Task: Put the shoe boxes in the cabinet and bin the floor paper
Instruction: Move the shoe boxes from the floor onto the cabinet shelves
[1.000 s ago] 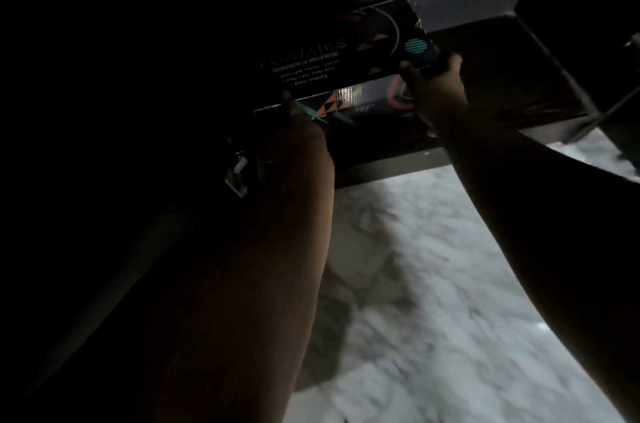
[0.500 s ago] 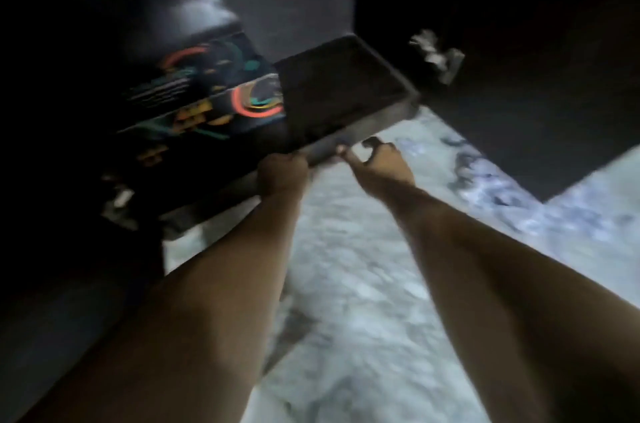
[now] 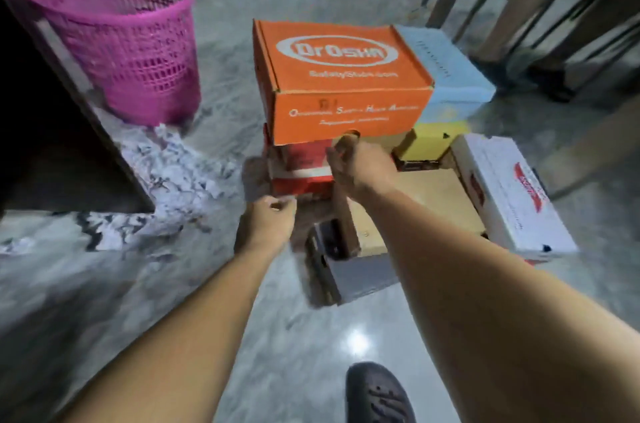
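With both hands, left (image 3: 265, 222) and right (image 3: 356, 168), loosely curled and empty just below the orange shoe box (image 3: 341, 83), the stack beneath it could be toppled if it is pulled carelessly.

Dim indoor light, glare spots on floor (image 3: 358, 341), motion blur, wide-angle edge distortion.

A glossy grey-white marbled stone floor (image 3: 298, 346) fills the room, throwing back bright spots of overhead light. At the far right edge of the floor stand the slanted legs of dark metal-framed furniture (image 3: 540, 3), blurred.
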The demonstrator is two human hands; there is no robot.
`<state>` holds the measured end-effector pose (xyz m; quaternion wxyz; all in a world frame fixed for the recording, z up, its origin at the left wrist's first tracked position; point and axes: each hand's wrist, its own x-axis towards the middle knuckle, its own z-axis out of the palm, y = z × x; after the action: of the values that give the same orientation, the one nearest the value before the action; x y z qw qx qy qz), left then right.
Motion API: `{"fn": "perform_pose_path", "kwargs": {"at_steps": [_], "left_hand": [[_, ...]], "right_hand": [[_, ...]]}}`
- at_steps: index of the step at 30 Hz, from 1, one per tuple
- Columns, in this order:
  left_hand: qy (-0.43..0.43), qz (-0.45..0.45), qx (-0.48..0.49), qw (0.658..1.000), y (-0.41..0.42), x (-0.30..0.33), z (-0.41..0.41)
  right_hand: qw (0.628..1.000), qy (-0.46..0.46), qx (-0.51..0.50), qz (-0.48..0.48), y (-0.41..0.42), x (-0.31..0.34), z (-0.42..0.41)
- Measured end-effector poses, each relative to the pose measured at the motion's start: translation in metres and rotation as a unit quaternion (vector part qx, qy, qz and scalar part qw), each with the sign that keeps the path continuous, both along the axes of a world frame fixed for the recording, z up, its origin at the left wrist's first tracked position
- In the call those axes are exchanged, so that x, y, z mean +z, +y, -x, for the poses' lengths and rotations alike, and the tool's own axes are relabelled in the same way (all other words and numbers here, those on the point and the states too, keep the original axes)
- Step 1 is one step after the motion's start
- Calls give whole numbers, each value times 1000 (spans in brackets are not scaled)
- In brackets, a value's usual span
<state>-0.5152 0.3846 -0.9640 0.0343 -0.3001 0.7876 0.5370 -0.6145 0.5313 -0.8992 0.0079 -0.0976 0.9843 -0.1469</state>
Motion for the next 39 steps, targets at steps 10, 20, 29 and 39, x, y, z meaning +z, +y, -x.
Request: {"fn": "perform_pose_path", "kwargs": {"at_steps": [10,20,29,39], "left_hand": [[-27,-53,-89,994,116,-29,41],[-21,-102,31,994,80,-44,15],[-18,-31,275,961,-112,-35,-151],[97,34,591,800,-273,-1,-320]], "right_hand": [[927,-133,-333,109,210,-69,1],[958,-159,-233,48,207,-77,-38],[953,-256,164,8,-16,-63,-70],[872,-219,370,234,-289,-66,-168]]}}
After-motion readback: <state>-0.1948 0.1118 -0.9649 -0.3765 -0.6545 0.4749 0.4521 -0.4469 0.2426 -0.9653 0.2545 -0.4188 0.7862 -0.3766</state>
